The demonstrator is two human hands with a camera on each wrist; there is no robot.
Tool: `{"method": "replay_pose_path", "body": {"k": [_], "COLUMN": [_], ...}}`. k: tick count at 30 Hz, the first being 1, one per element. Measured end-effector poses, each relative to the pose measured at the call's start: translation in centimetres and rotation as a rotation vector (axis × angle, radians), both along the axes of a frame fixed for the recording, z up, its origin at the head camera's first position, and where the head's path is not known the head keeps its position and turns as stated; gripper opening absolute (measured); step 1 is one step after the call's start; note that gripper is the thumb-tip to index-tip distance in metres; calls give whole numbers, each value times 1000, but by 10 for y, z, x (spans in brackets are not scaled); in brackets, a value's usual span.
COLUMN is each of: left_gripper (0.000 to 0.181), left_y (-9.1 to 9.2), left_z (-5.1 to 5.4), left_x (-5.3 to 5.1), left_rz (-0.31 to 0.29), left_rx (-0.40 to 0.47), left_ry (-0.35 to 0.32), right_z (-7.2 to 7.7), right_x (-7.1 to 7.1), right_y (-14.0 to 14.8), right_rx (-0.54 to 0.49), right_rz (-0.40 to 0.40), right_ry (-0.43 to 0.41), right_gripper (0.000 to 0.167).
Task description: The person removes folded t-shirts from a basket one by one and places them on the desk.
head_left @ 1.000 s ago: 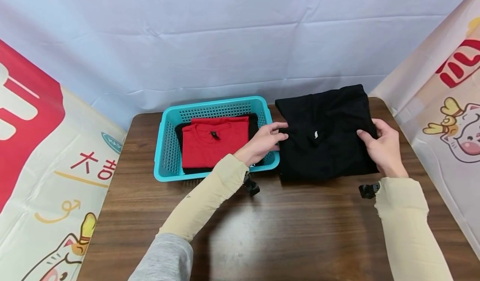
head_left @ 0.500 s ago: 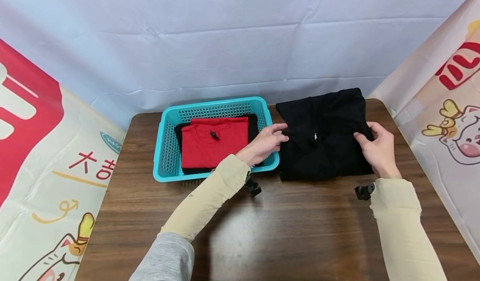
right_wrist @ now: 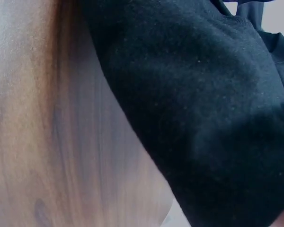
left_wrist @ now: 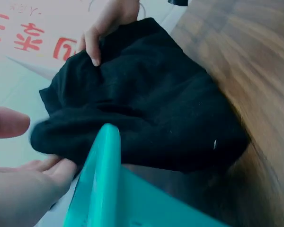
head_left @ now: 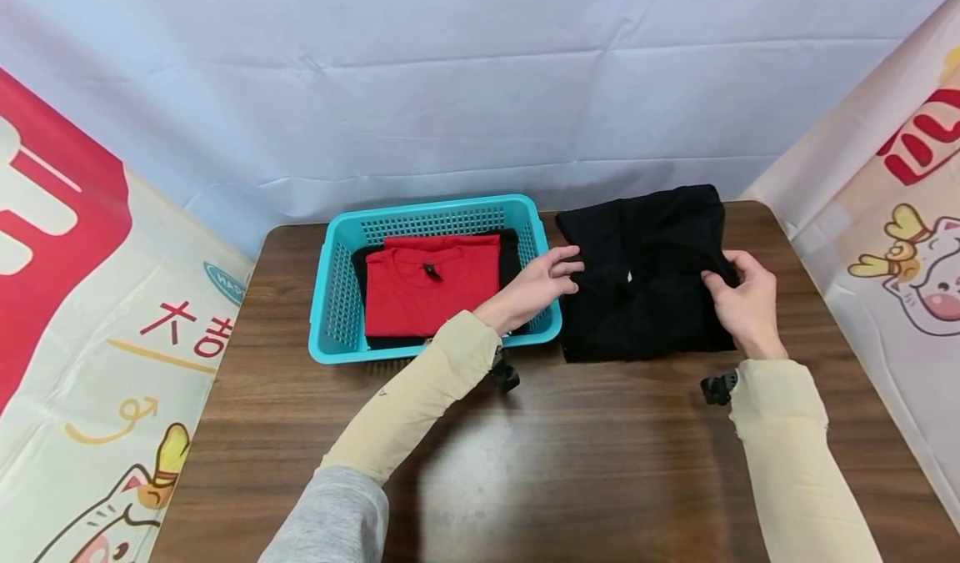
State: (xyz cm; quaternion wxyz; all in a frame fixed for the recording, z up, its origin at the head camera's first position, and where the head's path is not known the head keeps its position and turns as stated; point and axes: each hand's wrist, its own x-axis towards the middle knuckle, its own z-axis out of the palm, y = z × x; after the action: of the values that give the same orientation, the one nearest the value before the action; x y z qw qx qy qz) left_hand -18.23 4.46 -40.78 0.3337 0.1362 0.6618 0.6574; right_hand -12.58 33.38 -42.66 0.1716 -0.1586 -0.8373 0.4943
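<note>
1. Since the earlier frames, the right hand (head_left: 748,306) has shifted left toward the basket, and the right side of the black garment (head_left: 652,313) has come with it; the left hand (head_left: 531,292) is almost where it was.
2. Right hand grip: closed in a pinch at the garment's right edge, thumb on the upper face.
3. Left hand grip: parted, thumb well clear of the fingers in the left wrist view. Fingertips are at the garment's left edge; firm contact cannot be confirmed.
4. Black garment: folded, located over the right part of the tabletop (head_left: 600,454), just beside the basket. A small white mark (head_left: 629,277) shows on its face. Whether its whole underside rests on the wood cannot be told.
5. Basket (head_left: 431,206): turquoise, perforated, upright, at the garment's left. The left hand reaches across its right rim.
6. Basket contents: red garment (head_left: 408,296), folded, collar visible, lying on dark cloth (head_left: 510,254).
7. Surroundings: pale curtain (head_left: 480,96) behind the tabletop.
</note>
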Motion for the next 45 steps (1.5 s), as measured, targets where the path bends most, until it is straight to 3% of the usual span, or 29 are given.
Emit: {"method": "replay_pose_path", "body": {"k": [11,19,26,35,45], "left_gripper": [46,35,34,34,35], "left_y": [-28,-79,-129,-172,-199], "left_z": [12,20,20,15,6], "left_x": [7,14,22,25,22], "left_rz": [142,134,194,277,367], "left_rx": [-110,-247,-355,-489,-563], "left_ry": [153,253,284,342,335], "right_z": [-1,7,10,16,16], "right_x": [-5,-13,-18,-21,-31], "right_y": [1,6,9,4,-30], "right_rx": [141,261,260,173,167], "right_rz": [67,108,103,-68,25], "right_ry": [-22,-109,-140,-193,-98], "right_gripper": [25,32,38,37,29]}}
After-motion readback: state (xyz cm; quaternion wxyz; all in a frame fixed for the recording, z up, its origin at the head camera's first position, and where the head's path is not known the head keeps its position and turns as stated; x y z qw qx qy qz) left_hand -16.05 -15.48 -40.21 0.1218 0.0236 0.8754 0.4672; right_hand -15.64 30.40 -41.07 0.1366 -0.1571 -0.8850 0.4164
